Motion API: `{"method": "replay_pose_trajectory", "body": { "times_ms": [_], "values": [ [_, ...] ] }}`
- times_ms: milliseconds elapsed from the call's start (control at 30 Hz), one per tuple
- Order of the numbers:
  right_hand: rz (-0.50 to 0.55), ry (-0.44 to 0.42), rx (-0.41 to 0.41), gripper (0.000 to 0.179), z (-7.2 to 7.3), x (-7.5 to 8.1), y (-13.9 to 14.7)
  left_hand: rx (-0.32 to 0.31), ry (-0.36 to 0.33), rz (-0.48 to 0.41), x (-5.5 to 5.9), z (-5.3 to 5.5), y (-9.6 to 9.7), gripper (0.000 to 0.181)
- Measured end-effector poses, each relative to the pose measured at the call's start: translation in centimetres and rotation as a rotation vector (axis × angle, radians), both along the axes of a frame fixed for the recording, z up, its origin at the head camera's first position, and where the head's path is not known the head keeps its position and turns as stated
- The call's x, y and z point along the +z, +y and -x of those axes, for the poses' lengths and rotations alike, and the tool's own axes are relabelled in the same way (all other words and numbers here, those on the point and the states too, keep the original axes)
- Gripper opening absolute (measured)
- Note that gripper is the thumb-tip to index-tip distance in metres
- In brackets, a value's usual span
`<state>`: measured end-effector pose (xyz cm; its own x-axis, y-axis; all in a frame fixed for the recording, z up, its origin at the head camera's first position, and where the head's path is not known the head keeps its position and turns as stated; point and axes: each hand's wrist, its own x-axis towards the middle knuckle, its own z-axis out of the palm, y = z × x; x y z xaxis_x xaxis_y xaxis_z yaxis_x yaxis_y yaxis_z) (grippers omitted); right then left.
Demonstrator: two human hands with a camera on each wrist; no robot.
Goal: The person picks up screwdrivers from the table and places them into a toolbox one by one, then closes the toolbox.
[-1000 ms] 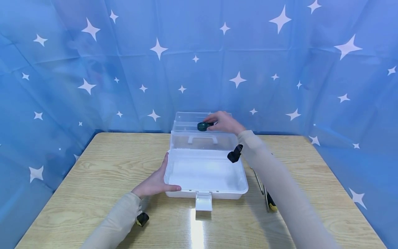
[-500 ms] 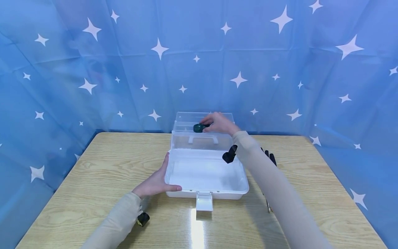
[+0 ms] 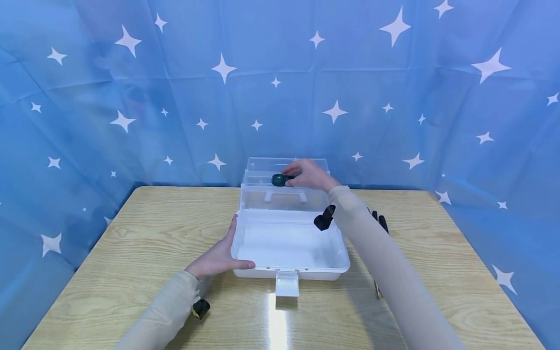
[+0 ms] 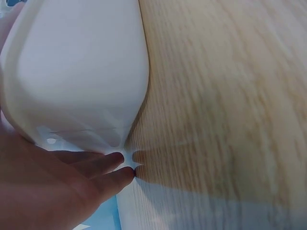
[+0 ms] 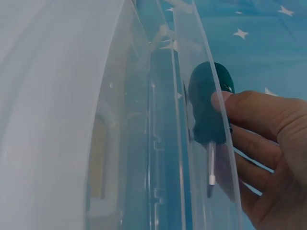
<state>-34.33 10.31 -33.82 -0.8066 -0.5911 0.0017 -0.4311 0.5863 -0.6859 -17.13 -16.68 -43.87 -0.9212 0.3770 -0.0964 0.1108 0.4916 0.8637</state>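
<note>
A white toolbox [image 3: 284, 243] stands open on the table, its clear lid [image 3: 253, 197] tipped back behind it. My left hand [image 3: 216, 257] rests against the box's left side, thumb along the front rim and fingers spread toward the rear. In the left wrist view its fingers [image 4: 103, 172] reach fairly straight past the box's corner. Over the raised lid, my right hand [image 3: 310, 175] grips a short screwdriver [image 3: 278, 180] with a dark green handle. In the right wrist view the screwdriver [image 5: 204, 105] shows through a clear wall, shaft downward, thumb on the handle.
Black-handled tools [image 3: 383, 223] lie on the table right of the box, partly hidden by the right sleeve. The box's white latch [image 3: 287, 283] hangs out in front. A small black block [image 3: 201, 308] with yellow shows beside the left cuff. A starry blue curtain [image 3: 280, 97] hangs behind.
The right hand with the screwdriver has shifted slightly left and down over the lid, then stayed nearly still. The left hand and the box have not moved.
</note>
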Motion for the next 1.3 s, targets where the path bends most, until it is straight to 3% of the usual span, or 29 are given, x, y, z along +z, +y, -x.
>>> {"method": "replay_pose_trajectory", "body": {
  "times_ms": [400,667,1300],
  "values": [
    [0.061,-0.024,0.026,0.036,-0.2,1.1,1.4,0.002,-0.008,0.020,-0.2,-0.2,0.0,0.132],
    [0.069,0.019,0.038,0.035,-0.9,2.0,2.2,0.000,-0.005,0.016,-0.2,-0.1,-0.1,0.132],
    [0.028,0.033,0.060,0.034,-2.0,2.8,4.7,-0.012,-0.004,0.001,-0.1,0.0,0.0,0.131]
  ]
}}
